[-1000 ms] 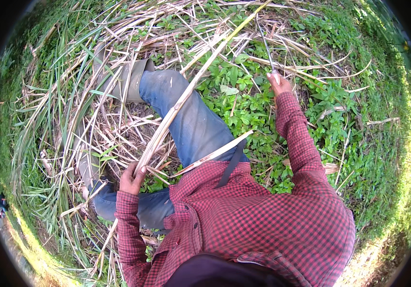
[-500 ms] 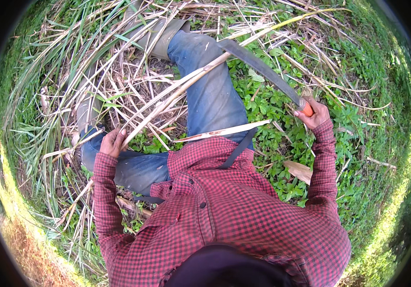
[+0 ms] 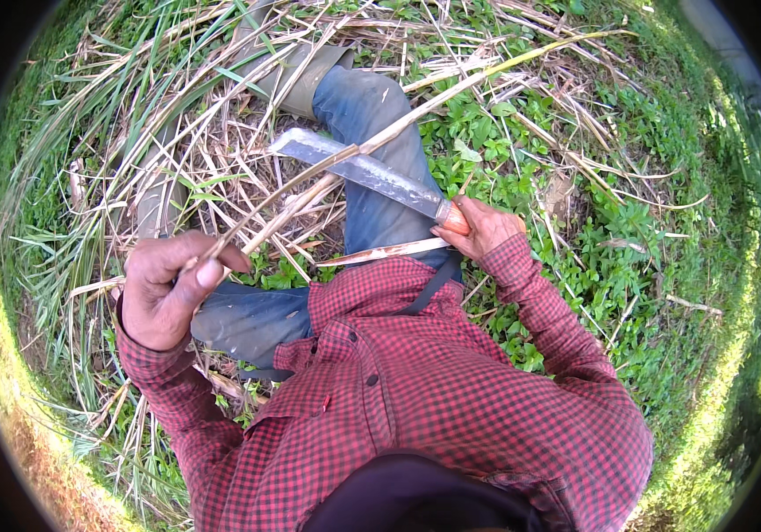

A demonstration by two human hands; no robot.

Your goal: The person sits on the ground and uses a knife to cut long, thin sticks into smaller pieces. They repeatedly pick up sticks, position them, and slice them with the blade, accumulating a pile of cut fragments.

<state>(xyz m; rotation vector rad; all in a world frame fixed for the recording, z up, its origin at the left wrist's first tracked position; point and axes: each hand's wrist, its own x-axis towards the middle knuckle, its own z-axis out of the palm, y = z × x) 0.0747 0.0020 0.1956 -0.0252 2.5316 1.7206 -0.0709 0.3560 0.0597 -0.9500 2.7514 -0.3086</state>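
Note:
My left hand (image 3: pixel 166 288) grips the lower end of a long dry cane stalk (image 3: pixel 416 108) that runs up and to the right across my knee. My right hand (image 3: pixel 484 229) is closed around the orange handle of a large knife (image 3: pixel 364 170). Its broad worn blade points left and lies across the stalk near the middle of the picture, touching it. Red checked sleeves cover both arms. My legs in blue jeans (image 3: pixel 371 133) and grey-green boots (image 3: pixel 296 66) stretch away from me.
Dry cut stalks and long leaves (image 3: pixel 176 168) lie in a thick pile on the left and at the top. Low green weeds (image 3: pixel 611 239) cover the ground on the right. A bare strip of soil (image 3: pixel 35 461) shows at the lower left.
My right hand swung the knife from far out on the right to the stalk at the centre. My left hand rose nearer the camera, still gripping the stalk.

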